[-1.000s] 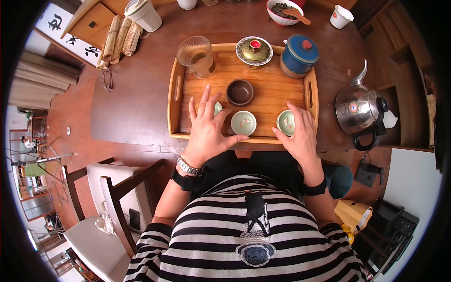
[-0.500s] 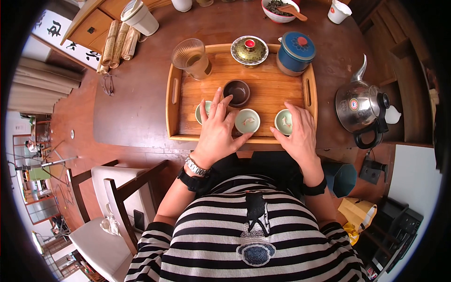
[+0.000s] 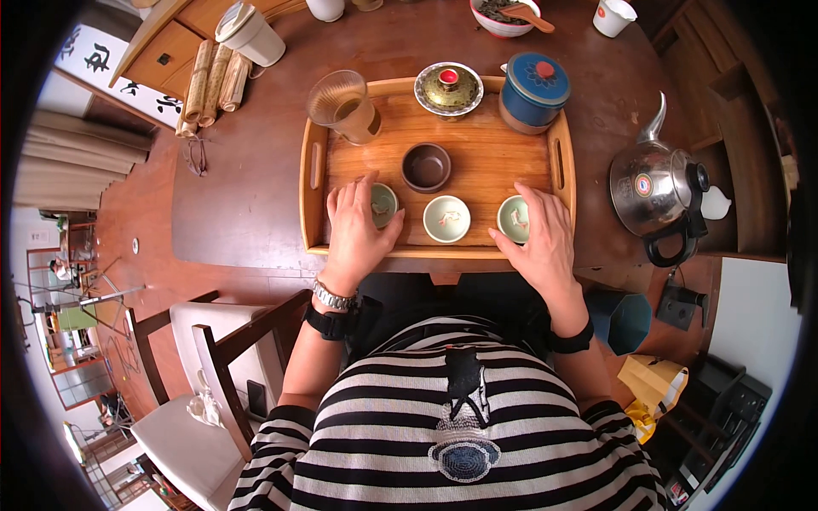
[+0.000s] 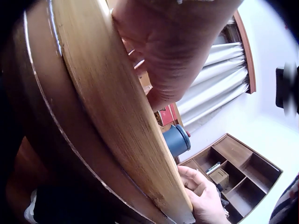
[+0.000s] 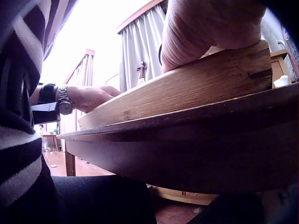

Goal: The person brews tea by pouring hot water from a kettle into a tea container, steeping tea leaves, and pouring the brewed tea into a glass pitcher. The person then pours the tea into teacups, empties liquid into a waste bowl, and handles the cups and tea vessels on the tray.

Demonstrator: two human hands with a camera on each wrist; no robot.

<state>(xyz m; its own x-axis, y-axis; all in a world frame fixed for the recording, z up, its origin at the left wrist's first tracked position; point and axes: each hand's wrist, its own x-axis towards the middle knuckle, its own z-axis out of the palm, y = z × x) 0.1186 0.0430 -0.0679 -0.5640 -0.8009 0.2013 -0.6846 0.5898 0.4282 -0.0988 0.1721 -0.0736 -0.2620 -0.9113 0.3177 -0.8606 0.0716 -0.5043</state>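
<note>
A wooden tray (image 3: 486, 149) holds three pale green teacups with fish inside. My left hand (image 3: 354, 230) curls round the left teacup (image 3: 384, 206), its thumb at the near right side. The middle teacup (image 3: 446, 219) stands free between the hands. On the right, my right hand (image 3: 547, 238) has its thumb and fingers about the right teacup (image 3: 513, 219), covering its right side. A dark brown cup (image 3: 426, 166) sits behind the row. In both wrist views the tray's wall hides the cups.
Along the tray's back stand a ribbed glass pitcher (image 3: 341, 111), a lidded bowl (image 3: 448, 89) with a red knob and a blue lidded pot (image 3: 534, 94). A steel kettle (image 3: 656, 192) is right of the tray. Behind lie a bowl of tea leaves (image 3: 503, 25) and bamboo rolls (image 3: 213, 81).
My left hand has left the middle teacup, which shifted slightly right, and moved left onto the left teacup, now nearer the middle one. The right hand stays at the right teacup.
</note>
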